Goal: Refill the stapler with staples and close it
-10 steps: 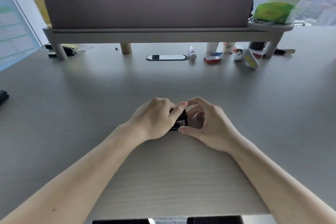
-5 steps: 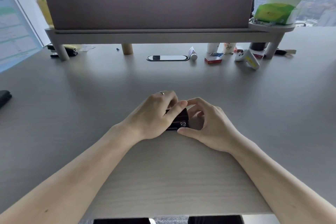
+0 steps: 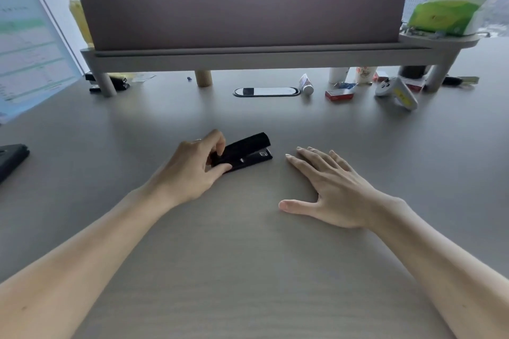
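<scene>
Nearest me, my right hand (image 3: pixel 334 190) lies flat on the desk (image 3: pixel 248 270), fingers spread, holding nothing. Just beyond and left of its fingertips sits the stapler (image 3: pixel 245 152), apart from that hand. Its long axis runs from near-left up to far-right, metal nose toward the right hand. My left hand (image 3: pixel 192 170) is the nearer one: thumb and fingers pinch the stapler's left end. It looks closed, so I judge little remains.

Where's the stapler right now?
Head view, desk centre: the black stapler lies flat, its near end gripped by the left hand; the right hand rests apart.
</scene>
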Action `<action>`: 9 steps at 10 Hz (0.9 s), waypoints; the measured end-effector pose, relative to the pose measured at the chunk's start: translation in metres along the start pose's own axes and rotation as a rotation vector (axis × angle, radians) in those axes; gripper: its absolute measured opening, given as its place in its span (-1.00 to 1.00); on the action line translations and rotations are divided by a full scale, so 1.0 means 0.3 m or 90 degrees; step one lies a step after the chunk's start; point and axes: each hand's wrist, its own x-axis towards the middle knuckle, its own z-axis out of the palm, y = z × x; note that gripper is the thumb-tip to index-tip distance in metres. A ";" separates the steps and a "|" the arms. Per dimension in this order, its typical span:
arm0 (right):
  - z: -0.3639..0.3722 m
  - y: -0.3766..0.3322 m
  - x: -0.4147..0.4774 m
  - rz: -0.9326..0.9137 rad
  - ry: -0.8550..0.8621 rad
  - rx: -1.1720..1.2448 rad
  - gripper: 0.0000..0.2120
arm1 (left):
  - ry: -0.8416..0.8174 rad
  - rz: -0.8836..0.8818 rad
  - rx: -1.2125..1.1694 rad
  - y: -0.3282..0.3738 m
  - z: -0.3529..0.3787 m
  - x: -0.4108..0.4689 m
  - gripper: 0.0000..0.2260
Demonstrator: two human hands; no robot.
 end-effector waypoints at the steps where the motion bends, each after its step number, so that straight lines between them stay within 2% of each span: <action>1: -0.006 0.002 0.062 -0.013 0.002 -0.006 0.14 | 0.067 -0.072 0.006 -0.058 0.056 0.113 -0.71; 3: -0.011 0.018 0.151 -0.038 0.006 -0.009 0.14 | 0.142 -0.119 0.046 -0.119 0.174 0.369 -0.72; 5: -0.001 0.033 0.159 -0.043 0.014 -0.006 0.17 | 0.152 -0.152 0.049 -0.137 0.236 0.545 -0.73; 8: -0.011 0.028 0.150 -0.045 -0.005 0.000 0.16 | 0.132 -0.133 0.046 -0.148 0.236 0.577 -0.70; 9: -0.018 0.021 0.153 -0.032 -0.014 0.007 0.17 | 0.149 -0.146 0.040 -0.149 0.234 0.557 -0.58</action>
